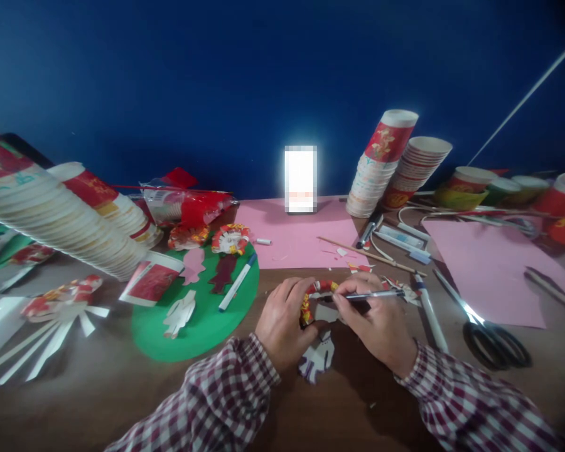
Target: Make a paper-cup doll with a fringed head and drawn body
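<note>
My left hand is closed on the left side of a paper cutout with a curled red and yellow rim, held just above the brown table. In my right hand is a pen, its tip pointing left at the cutout's inner side. A white paper figure with purple edges lies under my hands, partly covered by them. To the left, a green paper disc bears a white cutout figure, a dark red one, a pink one and a blue-capped marker.
Tilted stacks of paper cups stand at the back right, and more cups lean at the left. Black-handled scissors and a white marker lie on the right. A bright screen stands on pink paper before a blue wall.
</note>
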### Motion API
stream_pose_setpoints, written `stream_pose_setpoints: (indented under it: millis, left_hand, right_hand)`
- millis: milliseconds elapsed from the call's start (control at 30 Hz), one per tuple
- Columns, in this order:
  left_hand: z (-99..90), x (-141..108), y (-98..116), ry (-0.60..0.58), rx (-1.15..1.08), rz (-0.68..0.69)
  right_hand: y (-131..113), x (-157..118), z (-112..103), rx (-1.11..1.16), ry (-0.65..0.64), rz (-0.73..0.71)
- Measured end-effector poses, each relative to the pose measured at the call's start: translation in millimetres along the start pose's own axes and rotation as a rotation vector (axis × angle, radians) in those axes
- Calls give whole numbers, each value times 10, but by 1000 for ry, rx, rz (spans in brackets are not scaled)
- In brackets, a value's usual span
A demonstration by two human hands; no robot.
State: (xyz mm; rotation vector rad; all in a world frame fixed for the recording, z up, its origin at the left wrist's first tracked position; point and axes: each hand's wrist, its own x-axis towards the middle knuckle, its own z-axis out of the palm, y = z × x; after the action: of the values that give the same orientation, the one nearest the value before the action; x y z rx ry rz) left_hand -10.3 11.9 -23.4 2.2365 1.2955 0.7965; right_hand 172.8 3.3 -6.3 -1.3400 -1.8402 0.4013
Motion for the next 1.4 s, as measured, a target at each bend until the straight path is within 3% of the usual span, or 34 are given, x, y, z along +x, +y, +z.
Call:
stream_pose_setpoints:
  millis: [1400]
  left_hand:
    - [-8, 7, 16, -19, -2, -20]
  right_hand:
    - [16, 6, 10, 20, -21, 27]
